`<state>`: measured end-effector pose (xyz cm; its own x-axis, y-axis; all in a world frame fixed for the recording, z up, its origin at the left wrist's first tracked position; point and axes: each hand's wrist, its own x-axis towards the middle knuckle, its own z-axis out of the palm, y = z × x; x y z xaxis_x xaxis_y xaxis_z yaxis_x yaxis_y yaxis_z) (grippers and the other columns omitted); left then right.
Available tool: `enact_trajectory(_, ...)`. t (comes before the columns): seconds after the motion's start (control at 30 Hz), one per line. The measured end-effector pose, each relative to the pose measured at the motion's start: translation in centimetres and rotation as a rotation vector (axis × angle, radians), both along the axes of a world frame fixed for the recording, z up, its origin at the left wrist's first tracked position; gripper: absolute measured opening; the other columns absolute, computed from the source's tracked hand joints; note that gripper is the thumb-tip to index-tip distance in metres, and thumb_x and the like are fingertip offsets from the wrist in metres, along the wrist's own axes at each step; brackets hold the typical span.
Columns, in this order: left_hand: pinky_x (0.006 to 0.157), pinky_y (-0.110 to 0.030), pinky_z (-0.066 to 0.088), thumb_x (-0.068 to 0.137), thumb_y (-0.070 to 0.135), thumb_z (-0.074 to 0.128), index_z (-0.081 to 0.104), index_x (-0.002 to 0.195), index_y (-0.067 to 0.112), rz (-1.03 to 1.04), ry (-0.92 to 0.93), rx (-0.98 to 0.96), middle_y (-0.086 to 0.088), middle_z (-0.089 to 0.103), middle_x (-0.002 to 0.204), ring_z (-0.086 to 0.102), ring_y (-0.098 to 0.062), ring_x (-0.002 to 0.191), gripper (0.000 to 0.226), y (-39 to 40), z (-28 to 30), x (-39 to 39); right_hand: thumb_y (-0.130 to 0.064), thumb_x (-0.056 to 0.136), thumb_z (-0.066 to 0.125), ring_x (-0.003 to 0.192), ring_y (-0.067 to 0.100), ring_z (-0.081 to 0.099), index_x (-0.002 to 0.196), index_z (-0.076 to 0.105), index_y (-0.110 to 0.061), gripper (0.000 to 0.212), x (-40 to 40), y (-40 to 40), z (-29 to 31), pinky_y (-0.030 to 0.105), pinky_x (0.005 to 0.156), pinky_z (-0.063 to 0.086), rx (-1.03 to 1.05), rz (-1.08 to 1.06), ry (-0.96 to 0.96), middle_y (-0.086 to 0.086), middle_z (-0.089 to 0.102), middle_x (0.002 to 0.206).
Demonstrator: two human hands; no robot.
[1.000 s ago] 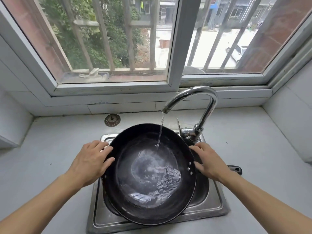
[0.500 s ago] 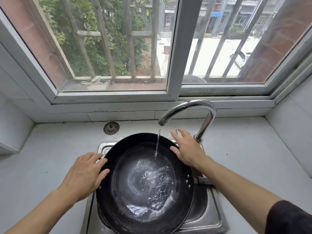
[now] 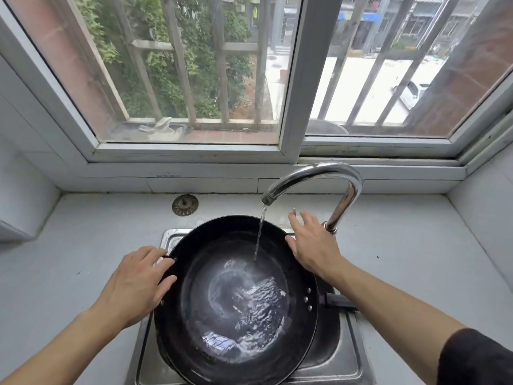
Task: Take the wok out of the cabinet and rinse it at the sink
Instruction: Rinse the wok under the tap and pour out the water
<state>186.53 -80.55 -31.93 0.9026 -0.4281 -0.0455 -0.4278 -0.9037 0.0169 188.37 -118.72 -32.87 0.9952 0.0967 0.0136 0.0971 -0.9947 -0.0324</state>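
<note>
The black wok (image 3: 236, 295) sits tilted in the steel sink (image 3: 351, 366), its long dark handle (image 3: 340, 301) pointing right. A thin stream of water (image 3: 259, 234) falls from the chrome faucet (image 3: 319, 172) into the wok, where water pools and ripples. My left hand (image 3: 136, 282) rests on the wok's left rim over its small loop handle, fingers relaxed. Above the far right rim, my right hand (image 3: 312, 245) is spread with straight fingers, and its fingertips reach the faucet lever (image 3: 293, 210).
A round metal sink strainer (image 3: 185, 205) lies on the grey counter (image 3: 83, 245) behind the sink. A barred window (image 3: 288, 79) rises directly behind the faucet. Tiled walls close in the counter on the left and right.
My right hand left the wok's right rim and moved up and back to the faucet lever. The left hand stayed on the left rim. Water keeps running.
</note>
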Motion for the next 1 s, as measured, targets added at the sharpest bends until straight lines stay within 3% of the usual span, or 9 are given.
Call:
enact_trajectory(0.13, 0.083, -0.044, 0.054, 0.085, 0.05, 0.039, 0.072, 0.105, 0.016, 0.009, 0.007, 0.002, -0.002, 0.068, 0.107, 0.061, -0.028, 0.103, 0.052, -0.2, 0.4, -0.1, -0.043, 0.097, 0.042, 0.106, 0.035, 0.051, 0.148, 0.024, -0.01, 0.063, 0.0, 0.6, -0.5, 0.043, 0.091, 0.046, 0.153, -0.124, 0.023, 0.018, 0.045, 0.126)
enact_trajectory(0.27, 0.082, -0.043, 0.055, 0.085, 0.049, 0.041, 0.071, 0.105, 0.017, 0.005, 0.04, 0.019, -0.001, 0.067, 0.108, 0.061, -0.027, 0.105, 0.048, -0.1, 0.6, -0.2, -0.044, 0.096, 0.044, 0.111, 0.035, 0.049, 0.148, 0.021, -0.012, 0.065, 0.0, 0.6, -0.7, 0.044, 0.092, 0.047, 0.175, -0.145, 0.042, 0.018, 0.044, 0.129)
enact_trajectory(0.43, 0.083, -0.042, 0.054, 0.078, 0.031, 0.074, 0.072, 0.101, 0.021, -0.04, 0.026, -0.018, -0.002, 0.067, 0.111, 0.058, -0.026, 0.107, 0.025, 0.6, 0.5, -0.3, -0.043, 0.097, 0.044, 0.118, 0.034, 0.045, 0.152, 0.016, -0.014, 0.068, -0.3, 0.5, -0.2, 0.042, 0.096, 0.042, 0.146, -0.135, 0.062, 0.017, 0.04, 0.136)
enact_trajectory(0.63, 0.082, -0.04, 0.054, 0.07, 0.024, 0.083, 0.069, 0.107, 0.024, -0.051, 0.08, -0.024, 0.001, 0.065, 0.118, 0.057, -0.024, 0.112, 0.039, 1.3, 1.5, -0.7, -0.041, 0.096, 0.051, 0.127, 0.03, 0.041, 0.151, 0.016, -0.019, 0.069, -0.8, -0.1, -0.1, 0.042, 0.096, 0.045, 0.226, -0.122, 0.124, 0.014, 0.03, 0.146)
enact_trajectory(0.77, 0.083, -0.039, 0.055, 0.064, 0.025, 0.085, 0.062, 0.121, 0.025, -0.086, 0.11, -0.028, 0.003, 0.061, 0.124, 0.053, -0.024, 0.115, 0.062, 1.9, 1.9, -0.7, -0.035, 0.093, 0.056, 0.124, 0.027, 0.046, 0.144, 0.029, -0.022, 0.059, -2.4, -1.2, 0.2, 0.043, 0.095, 0.048, 0.344, -0.082, 0.084, 0.006, 0.034, 0.144)
enact_trajectory(0.87, 0.089, -0.039, 0.054, 0.06, 0.032, 0.086, 0.052, 0.134, 0.025, -0.077, 0.172, 0.062, 0.0, 0.056, 0.135, 0.05, -0.025, 0.123, 0.082, 2.2, 2.3, -0.1, -0.03, 0.092, 0.057, 0.125, 0.019, 0.045, 0.143, 0.036, -0.022, 0.056, -4.8, -2.3, 0.0, 0.035, 0.102, 0.044, 0.356, 0.001, 0.054, -0.003, 0.037, 0.141)
enact_trajectory(1.0, 0.108, -0.032, 0.038, 0.078, 0.037, 0.074, 0.03, 0.15, 0.028, -0.12, 0.22, 0.143, 0.005, 0.032, 0.154, 0.027, -0.019, 0.142, 0.084, 1.5, 3.3, 0.8, -0.037, 0.082, 0.066, 0.13, 0.019, 0.039, 0.148, 0.027, -0.028, 0.077, -8.1, -4.4, -0.9, 0.033, 0.107, 0.038, 0.239, 0.047, 0.282, -0.003, 0.036, 0.143)
